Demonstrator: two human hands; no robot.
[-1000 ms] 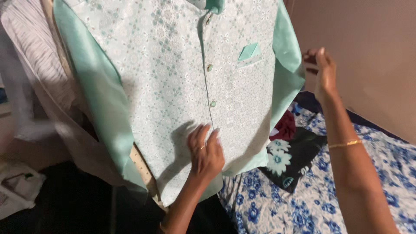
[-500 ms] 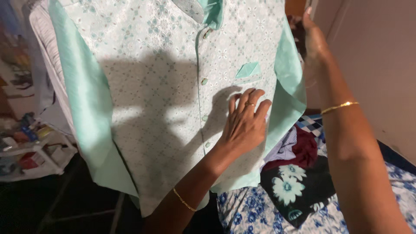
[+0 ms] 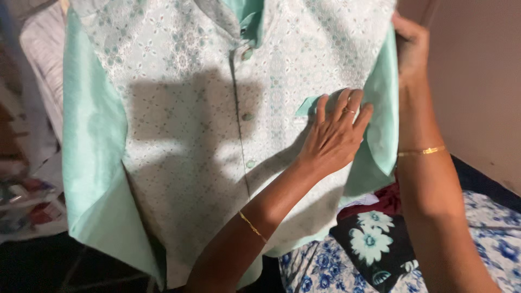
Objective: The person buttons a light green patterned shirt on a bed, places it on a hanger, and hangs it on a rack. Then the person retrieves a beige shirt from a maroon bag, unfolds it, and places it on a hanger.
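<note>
— What lies under it all?
— A blue-flowered bedsheet (image 3: 347, 266) at the near right, a dark floral cloth (image 3: 374, 244) on it; a plain wall (image 3: 477, 81) behind.
— The hands?
— The mint waistcoat (image 3: 190, 135) hangs upright; left hand (image 3: 334, 138) flat on its chest, fingers spread; right hand (image 3: 411, 46) pinches the far-right edge — fingertips hidden; the left clutter is blurred.

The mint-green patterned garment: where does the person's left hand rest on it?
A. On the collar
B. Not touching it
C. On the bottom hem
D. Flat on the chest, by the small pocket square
D: the left hand lies flat on the garment, fingertips beside the pocket square.
</note>
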